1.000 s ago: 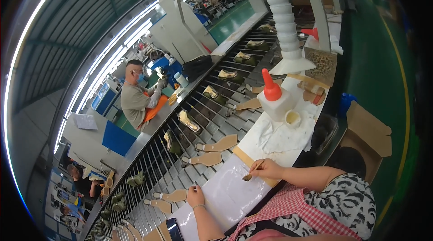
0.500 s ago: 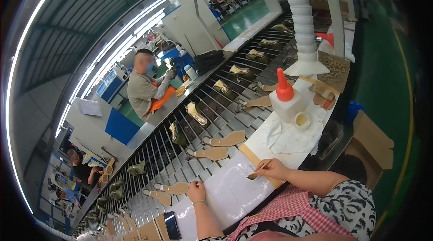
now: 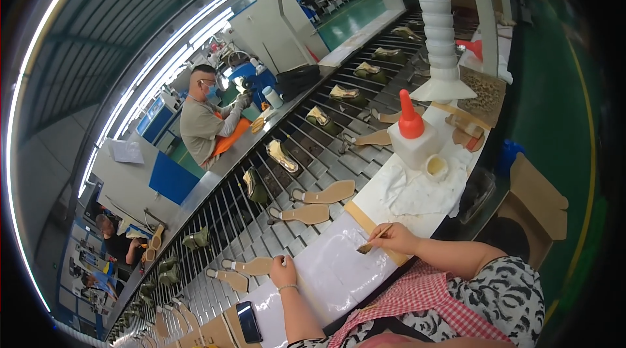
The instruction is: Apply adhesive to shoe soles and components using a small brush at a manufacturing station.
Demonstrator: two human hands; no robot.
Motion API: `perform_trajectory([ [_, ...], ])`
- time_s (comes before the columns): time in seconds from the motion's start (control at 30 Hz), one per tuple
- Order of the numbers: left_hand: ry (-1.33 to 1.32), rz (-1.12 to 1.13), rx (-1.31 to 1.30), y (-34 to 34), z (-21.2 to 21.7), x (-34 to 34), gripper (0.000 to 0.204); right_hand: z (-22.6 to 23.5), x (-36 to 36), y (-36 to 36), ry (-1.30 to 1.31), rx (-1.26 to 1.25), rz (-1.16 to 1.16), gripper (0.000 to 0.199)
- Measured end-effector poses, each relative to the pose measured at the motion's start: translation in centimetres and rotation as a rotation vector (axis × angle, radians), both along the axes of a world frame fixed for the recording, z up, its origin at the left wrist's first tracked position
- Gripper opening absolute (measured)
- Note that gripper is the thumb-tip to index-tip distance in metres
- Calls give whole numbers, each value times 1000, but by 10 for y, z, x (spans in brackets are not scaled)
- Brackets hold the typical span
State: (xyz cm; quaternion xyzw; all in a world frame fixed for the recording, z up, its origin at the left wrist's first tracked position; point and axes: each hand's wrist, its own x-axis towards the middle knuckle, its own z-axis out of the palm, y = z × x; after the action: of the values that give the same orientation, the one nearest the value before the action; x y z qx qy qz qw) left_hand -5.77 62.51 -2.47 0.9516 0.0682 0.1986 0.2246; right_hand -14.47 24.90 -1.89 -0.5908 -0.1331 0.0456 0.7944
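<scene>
My right hand (image 3: 399,240) grips a small brush (image 3: 367,247) with a thin wooden handle, its dark bristles pointing down over the glossy white work sheet (image 3: 339,263). My left hand (image 3: 283,272) is closed at the sheet's far left edge, fingertips pinched; whatever they may hold is too small to name. Just left of it, a tan shoe sole (image 3: 255,266) lies on the roller conveyor, with a second sole (image 3: 229,279) beside it. Two more soles (image 3: 332,191) rest farther up the conveyor, beyond the sheet.
A white bottle with a red cap (image 3: 412,130) stands beside a small open pot (image 3: 436,167) and crumpled white cloth (image 3: 417,195). A phone (image 3: 248,323) lies near my left forearm. Green shoes (image 3: 282,156) line the conveyor (image 3: 261,237). A masked co-worker (image 3: 212,116) stands across it.
The brush and my right hand have shifted only slightly, close over the sheet. My left hand has moved slightly upward. Across the conveyor, the co-worker's head has turned a little.
</scene>
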Motion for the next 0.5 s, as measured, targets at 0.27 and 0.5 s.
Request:
perform_trajectory([
  [0.27, -25, -19, 36, -2, 5, -1, 28, -6, 1, 3, -11, -6, -12, 13],
  [0.5, -14, -7, 5, 5, 1, -1, 27, -6, 1, 7, 0, 17, 1, 14],
])
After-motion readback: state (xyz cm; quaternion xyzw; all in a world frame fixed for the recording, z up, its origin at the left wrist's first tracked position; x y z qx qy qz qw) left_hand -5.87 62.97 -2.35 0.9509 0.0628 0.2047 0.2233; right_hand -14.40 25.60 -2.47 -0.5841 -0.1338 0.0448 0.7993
